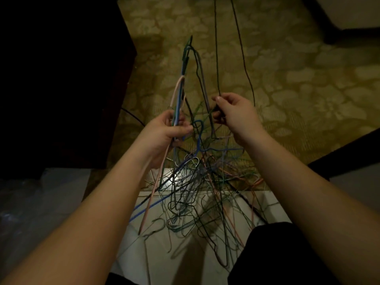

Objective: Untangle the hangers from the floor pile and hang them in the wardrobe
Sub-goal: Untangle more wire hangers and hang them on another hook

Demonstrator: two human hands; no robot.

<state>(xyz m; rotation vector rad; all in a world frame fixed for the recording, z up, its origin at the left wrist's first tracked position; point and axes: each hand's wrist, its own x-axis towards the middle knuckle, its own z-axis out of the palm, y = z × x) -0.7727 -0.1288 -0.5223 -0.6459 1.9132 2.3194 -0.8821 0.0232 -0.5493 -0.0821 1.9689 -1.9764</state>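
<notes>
Black hanger (218,58) top cut off; right hand (232,115) grip unclear.

Head-worn view, steeply downward, close

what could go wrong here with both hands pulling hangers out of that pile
The left hand grips a bundle of hangers whose lower ends still run into the floor pile, so lifting may drag the whole tangle up. The right hand pinches a dark hanger crossing that bundle; pulling apart could tighten the snag or bend wires.
</notes>
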